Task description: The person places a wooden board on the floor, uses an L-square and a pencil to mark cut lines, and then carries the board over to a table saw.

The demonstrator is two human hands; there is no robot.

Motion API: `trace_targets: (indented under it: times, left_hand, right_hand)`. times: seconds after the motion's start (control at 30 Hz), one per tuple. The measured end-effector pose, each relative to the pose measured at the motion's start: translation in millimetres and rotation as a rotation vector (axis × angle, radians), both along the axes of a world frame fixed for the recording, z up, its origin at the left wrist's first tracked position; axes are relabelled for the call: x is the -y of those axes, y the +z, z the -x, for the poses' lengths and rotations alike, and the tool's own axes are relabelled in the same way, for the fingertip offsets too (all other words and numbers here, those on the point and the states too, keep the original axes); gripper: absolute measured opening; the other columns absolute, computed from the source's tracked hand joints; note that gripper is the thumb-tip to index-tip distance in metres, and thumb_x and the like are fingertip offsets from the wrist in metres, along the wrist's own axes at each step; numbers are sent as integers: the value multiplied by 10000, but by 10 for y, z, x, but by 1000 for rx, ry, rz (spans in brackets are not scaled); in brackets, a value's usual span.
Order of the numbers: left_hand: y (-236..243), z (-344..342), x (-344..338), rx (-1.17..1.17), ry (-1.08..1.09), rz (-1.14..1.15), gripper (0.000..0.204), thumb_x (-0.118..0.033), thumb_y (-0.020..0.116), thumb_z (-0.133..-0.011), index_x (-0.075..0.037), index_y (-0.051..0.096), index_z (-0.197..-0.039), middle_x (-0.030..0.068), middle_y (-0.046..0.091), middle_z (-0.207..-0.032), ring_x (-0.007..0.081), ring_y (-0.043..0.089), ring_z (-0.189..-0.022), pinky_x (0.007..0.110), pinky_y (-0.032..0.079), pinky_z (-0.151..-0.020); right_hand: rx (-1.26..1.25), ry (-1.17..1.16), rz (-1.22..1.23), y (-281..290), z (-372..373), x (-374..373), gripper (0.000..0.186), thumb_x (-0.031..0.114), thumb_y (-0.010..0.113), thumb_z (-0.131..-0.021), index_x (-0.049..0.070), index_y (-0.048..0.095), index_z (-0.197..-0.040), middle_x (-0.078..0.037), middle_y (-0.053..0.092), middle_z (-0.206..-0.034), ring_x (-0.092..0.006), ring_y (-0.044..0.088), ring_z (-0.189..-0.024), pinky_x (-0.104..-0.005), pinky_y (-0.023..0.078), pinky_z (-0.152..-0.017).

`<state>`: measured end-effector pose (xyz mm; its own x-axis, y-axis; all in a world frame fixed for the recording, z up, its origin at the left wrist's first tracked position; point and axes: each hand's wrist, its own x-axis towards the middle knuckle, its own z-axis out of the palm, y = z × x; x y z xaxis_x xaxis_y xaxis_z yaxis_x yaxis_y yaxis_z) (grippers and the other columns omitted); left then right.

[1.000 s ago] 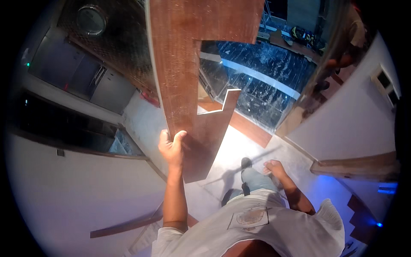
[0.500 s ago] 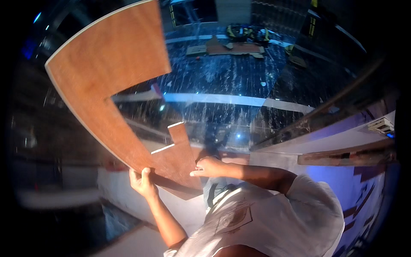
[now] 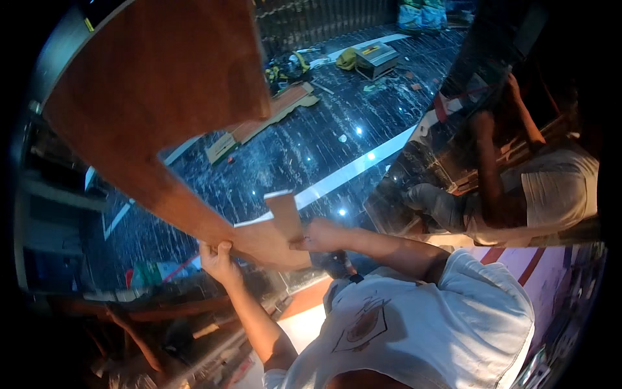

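A large brown plywood panel, cut with a deep rectangular notch and a small upright tab, tilts up in front of me and runs off the top of the view. My left hand is closed on its lower left edge, thumb on the near face. At the panel's right end, just beside the tab, my right hand is closed on the board; its fingertips are partly hidden and a little blurred. Both forearms reach up from my white shirt.
Past the panel lies a dark, dusty glossy floor with white strips. On it are torn cardboard, a silver box, a pile of gear and several sacks. A dark reflective surface at right shows a pale-shirted person.
The view has swung round, bringing the silver box, the sacks and the reflected person into sight. The panel has turned darker in the light; both hands keep their hold on it.
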<state>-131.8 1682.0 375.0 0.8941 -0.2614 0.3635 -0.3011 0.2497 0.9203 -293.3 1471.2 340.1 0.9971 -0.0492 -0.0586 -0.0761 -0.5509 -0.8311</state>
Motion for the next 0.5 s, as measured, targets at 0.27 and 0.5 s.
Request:
trace_targets:
  times: [0.27, 0.5]
  left_hand:
    - [471, -1709, 2358, 20, -327, -187, 390, -20, 704, -834, 56, 632, -1210, 79, 687, -1108, 152, 632, -988, 281, 473, -908]
    - [894, -2453, 4783, 604, -253, -611, 650, -159, 755, -856, 66, 468, -1394, 215, 581, -1283, 323, 549, -1178, 396, 413, -1027]
  right_hand:
    - [292, -307, -271, -340, -1445, 1589, 569, 492, 674, -909, -3, 666, -1189, -264, 669, -1157, -388, 625, -1126, -424, 468, -980]
    - [474, -660, -1099, -287, -2464, 2984, 356, 234, 707, -947, -12, 653, -1199, -50, 691, -1132, -117, 612, -1018, -316, 498, -884]
